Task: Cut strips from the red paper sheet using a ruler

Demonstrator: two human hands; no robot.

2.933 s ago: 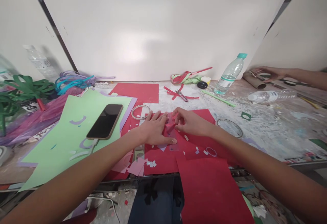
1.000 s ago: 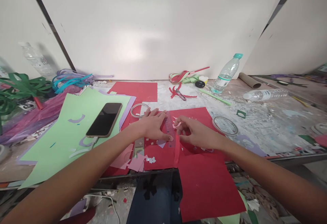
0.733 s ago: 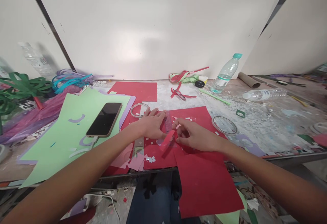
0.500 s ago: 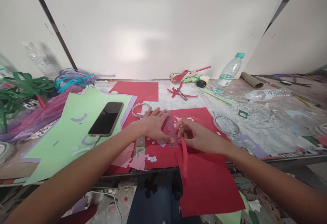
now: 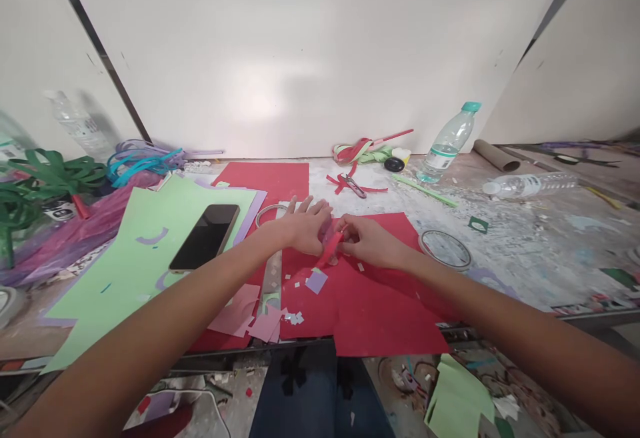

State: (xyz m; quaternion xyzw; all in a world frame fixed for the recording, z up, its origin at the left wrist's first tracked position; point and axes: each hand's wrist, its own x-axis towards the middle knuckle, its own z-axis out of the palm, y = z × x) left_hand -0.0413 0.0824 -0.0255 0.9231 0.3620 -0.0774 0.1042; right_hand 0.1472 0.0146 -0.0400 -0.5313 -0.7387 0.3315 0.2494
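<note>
Flat on the red paper at the middle of the table lies my left hand, its fingers stretched out and apart. Its thumb side rests by a translucent pinkish ruler, mostly covered by the hands. My right hand is closed, fingertips pinching a narrow red paper strip that curls up beside the ruler. Below that hand a red paper sheet reaches over the table's front edge. Whether the strip still joins this sheet cannot be made out. A small purple paper square lies near the strip.
Left of my hands a phone rests on light green paper. A utility knife lies behind, among red strips. A tape roll, an upright bottle and a lying bottle are on the right.
My right hand has moved slightly up and left, carrying the red strip over the ruler. The hanging red sheet has risen and now lies partly on the table. My left hand stays nearly in place.
</note>
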